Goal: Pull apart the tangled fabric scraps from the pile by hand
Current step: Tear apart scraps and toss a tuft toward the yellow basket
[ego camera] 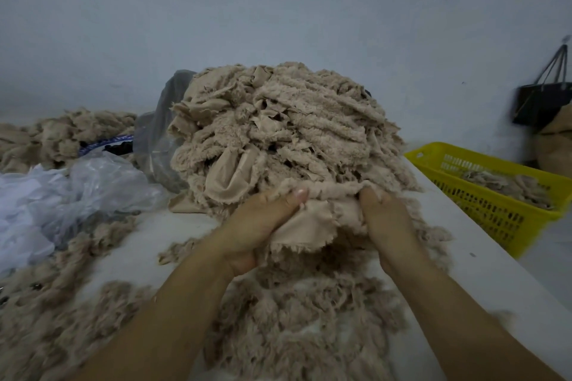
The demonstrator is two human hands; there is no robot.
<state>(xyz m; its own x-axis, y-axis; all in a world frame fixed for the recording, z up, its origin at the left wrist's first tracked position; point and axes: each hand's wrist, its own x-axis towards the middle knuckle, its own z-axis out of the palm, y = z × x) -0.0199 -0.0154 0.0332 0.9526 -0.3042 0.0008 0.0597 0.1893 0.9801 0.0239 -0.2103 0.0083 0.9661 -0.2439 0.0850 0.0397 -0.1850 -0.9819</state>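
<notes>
Scraps of beige fleece sit heaped in a tall pile point(278, 133) at the middle of the white table point(464, 257), close to the wall, with shredded fluff point(309, 325) spread in front of it and off to the left. Both hands are at the pile's near foot, closed on one scrap point(312, 226) that hangs out of the heap. The left hand point(257, 226) pinches its left edge, thumb on top and fingers curled beneath, and the right hand point(383, 219) clutches its right edge, fingertips buried in the fabric so that their exact lie cannot be told. The scrap shows a smooth woven backing with a frayed hem and a fuzzy nap along its top edge. I judge the stuff light, soft and limp, and not slippery, since the nap catches on its neighbours. It should stretch and shed rather than break, so the risk is dragging out a clump or toppling the heap, not damage. The best hold looks to be on the smooth backing, close to where the piece enters the tangle, with the hands set apart. A yellow basket point(495, 204) holding a few scraps stands just beyond the table's right edge, and crumpled plastic bags point(77, 189) lie at left.
</notes>
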